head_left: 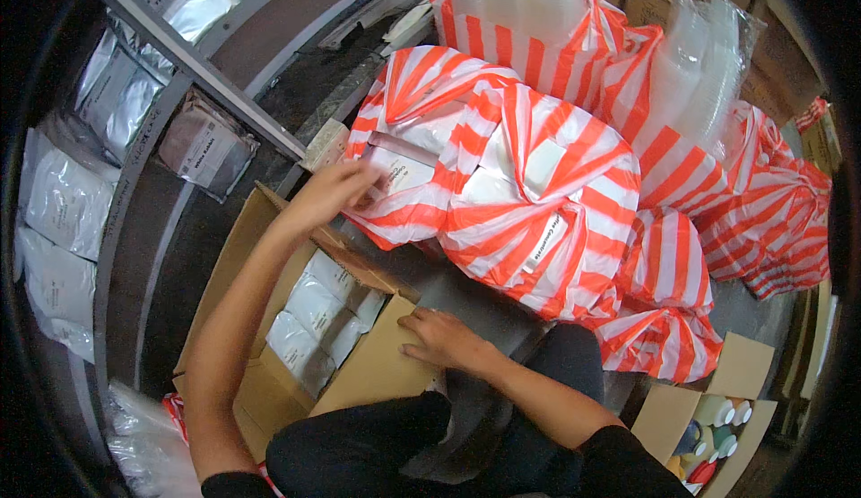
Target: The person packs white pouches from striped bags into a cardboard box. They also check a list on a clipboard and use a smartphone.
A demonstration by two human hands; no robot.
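Observation:
My left hand (336, 195) reaches to the opening of a red-and-white striped plastic bag (502, 215). Its slightly bent fingers are apart beside a white labelled packet (404, 170) inside; the fingertips are partly hidden and a little blurred. My right hand (444, 341) grips the flap of an open cardboard box (381, 354), fingers bent over its edge. Several silver-white pouches (309, 314) lie packed in that box, below my left forearm.
More striped bags with stacked clear plastic cups (704, 76) stand at the back right. Silver pouches (63, 193) fill a metal rack (193, 63) on the left, with a brown pouch (206, 144) nearby. At lower right, a small carton (744, 368) holds capped bottles.

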